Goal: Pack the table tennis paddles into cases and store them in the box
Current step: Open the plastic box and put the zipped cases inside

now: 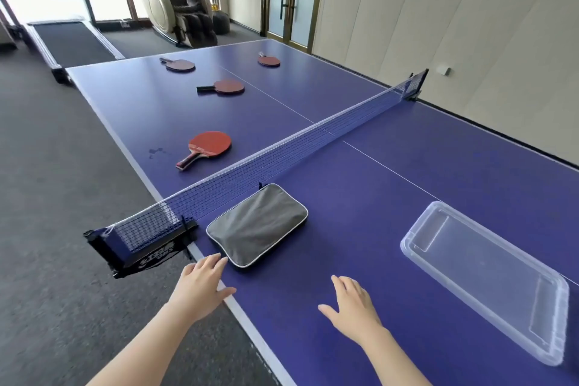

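Hovering left hand (202, 280): fingers straight and slightly spread, thumb out, holding nothing; over the near edge of the blue table-tennis table (360, 197), fingertips right at the near corner of the flat dark grey fabric case (257, 224), contact not clear.
Right hand (352, 307): fingers loosely spread, palm down, holding nothing; low over the table, between the case and the clear rectangular plastic box (488, 279), apart from both.
Case: lying flat, pale piping round its rim, just this side of the net, near the table's left edge.
Box: open-topped, resting on the table right of the right hand.
Net: dark blue mesh net (313, 138) stretched across the table, black clamp (138, 244) at the near edge.
Paddles: four beyond the net, lying flat, well apart; red-faced paddle (210, 144) with red-and-black handle nearest the net; dark-red paddle (224, 86) with black handle farther back; third paddle (178, 65) far left; fourth paddle (268, 60) far right.
Background: treadmill (72, 41) and massage chair (175, 3) past the table's far end.
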